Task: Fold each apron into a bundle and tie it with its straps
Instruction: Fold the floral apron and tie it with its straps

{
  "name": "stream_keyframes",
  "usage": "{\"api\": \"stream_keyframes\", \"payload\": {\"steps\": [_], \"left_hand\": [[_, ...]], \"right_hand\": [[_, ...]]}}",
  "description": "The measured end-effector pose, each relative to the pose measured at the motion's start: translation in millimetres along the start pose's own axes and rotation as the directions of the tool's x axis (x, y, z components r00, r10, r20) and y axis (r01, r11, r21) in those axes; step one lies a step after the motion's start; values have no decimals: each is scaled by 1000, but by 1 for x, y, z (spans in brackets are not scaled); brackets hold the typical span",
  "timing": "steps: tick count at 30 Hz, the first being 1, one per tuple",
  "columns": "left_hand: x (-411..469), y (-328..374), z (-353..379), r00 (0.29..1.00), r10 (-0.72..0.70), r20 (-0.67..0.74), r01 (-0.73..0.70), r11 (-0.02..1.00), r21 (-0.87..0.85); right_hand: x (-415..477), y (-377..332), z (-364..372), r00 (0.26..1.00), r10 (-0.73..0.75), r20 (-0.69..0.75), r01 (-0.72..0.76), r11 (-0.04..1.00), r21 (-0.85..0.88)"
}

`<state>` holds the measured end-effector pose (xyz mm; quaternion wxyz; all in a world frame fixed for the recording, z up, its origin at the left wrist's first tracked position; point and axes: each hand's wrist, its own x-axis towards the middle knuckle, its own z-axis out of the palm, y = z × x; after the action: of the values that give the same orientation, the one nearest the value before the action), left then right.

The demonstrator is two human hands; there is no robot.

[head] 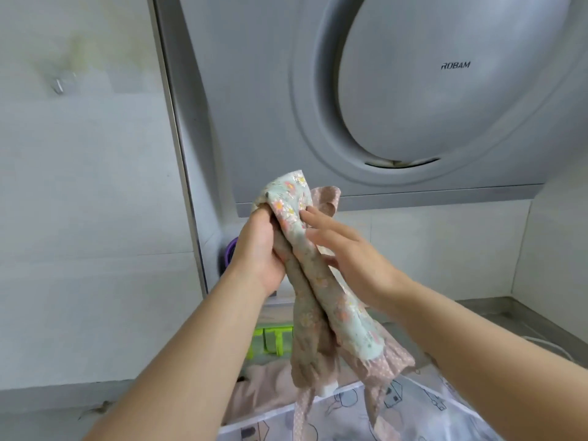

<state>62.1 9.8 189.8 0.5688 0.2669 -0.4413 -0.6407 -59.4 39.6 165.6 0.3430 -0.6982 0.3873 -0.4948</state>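
A floral apron [337,310], pale green with pink flowers and a pink dotted trim, hangs folded lengthwise in front of me, held up in the air. My left hand [259,249] grips its upper part from the left, fingers curled round the cloth. Against the right side of the fold lies my right hand [346,253], its fingers straight and the thumb hidden under the cloth. The pink dotted straps [302,412] dangle from the bottom. Beneath it lie a plain pink apron [264,386] and a translucent one printed with houses [413,405].
A grey range hood [397,90] fills the wall ahead, above the steel counter [496,310]. A green plastic rack [270,342] and a purple object [230,253] sit behind my left arm. White tiled wall [79,186] stands to the left.
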Motion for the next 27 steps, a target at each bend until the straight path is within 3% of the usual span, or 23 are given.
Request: {"api": "stream_keyframes", "payload": {"steps": [1,4,5,9,11,16,19,21,23,25,27], "left_hand": [[1,7,-5,1000,3,3,-2,999,-39],[2,24,-13,998,21,63,-15,997,-82],[2,28,-14,996,18,93,-11,997,-74],[1,37,-9,972,-34,234,35,999,1],[1,39,-7,960,-46,277,38,999,35],[15,16,-32,978,-8,207,28,995,-92],[-1,-28,-37,977,-115,180,77,975,207],[-13,-48,-34,989,-41,145,-18,922,387],[-15,-51,-36,984,116,135,-168,856,489],[-12,-43,-41,962,203,185,-273,780,563],[-12,-36,-43,946,224,237,-324,717,617]], "right_hand": [[-2,-1,-6,1000,9,-4,-9,995,96],[-3,13,-19,991,15,-135,-28,995,-97],[-3,15,-22,992,63,-108,-73,994,-86],[0,18,-35,955,141,262,-177,978,115],[1,17,-33,934,139,330,-186,976,115],[-1,19,-25,982,186,-18,-178,959,221],[1,24,-18,954,175,-244,-107,958,266],[2,26,-13,937,185,-296,-90,947,307],[2,24,-13,953,220,-209,-117,902,416],[0,19,-21,968,252,-1,-216,832,511],[-1,16,-29,946,276,170,-324,827,461]]}}
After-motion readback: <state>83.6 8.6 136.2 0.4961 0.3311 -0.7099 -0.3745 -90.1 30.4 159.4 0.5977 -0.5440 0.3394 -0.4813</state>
